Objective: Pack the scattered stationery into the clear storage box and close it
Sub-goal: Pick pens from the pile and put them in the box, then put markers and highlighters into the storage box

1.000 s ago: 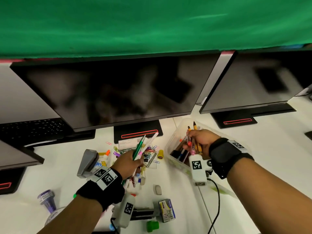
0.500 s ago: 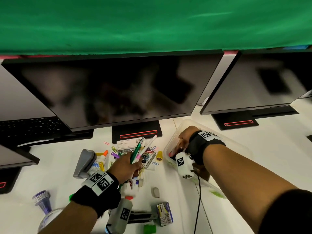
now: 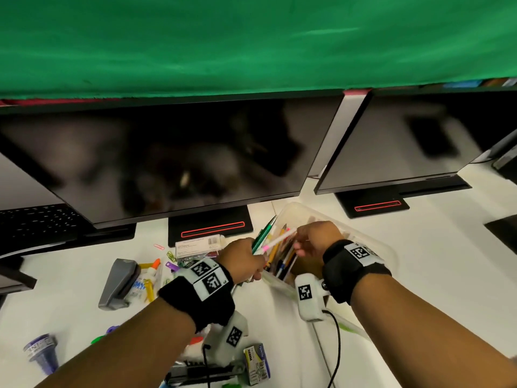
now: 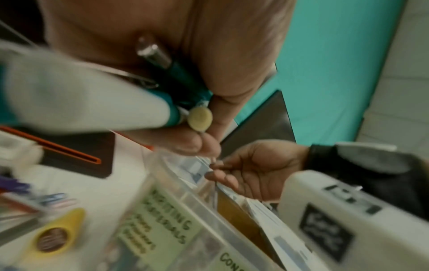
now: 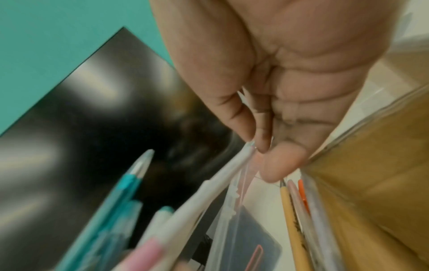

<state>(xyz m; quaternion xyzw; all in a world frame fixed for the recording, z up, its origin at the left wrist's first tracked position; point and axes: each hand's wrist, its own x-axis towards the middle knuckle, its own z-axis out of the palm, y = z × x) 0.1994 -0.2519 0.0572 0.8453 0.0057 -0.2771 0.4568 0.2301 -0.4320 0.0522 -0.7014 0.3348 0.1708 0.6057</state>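
The clear storage box (image 3: 373,243) stands open right of centre with several pens and pencils (image 3: 281,261) inside; its wall carries a green label (image 4: 160,218). My left hand (image 3: 253,256) grips a bunch of pens at the box's left rim, among them a green pen (image 3: 264,232) and a white pen with a pink band (image 3: 279,239). My right hand (image 3: 300,239) is over the box and pinches the far end of that white pen (image 5: 209,185). The green pen (image 5: 120,185) points toward the monitor.
Loose stationery lies on the white desk to the left: a grey stapler (image 3: 119,281), a glue bottle (image 3: 148,275), a clip box (image 3: 197,245), paper clips, a staple box (image 3: 256,364), a purple item (image 3: 42,354). Monitor stands (image 3: 209,228) and a keyboard (image 3: 36,222) stand behind.
My left hand has carried its pens right to the box rim. My right hand has let go of the pens in the box and now pinches the white pen's end.
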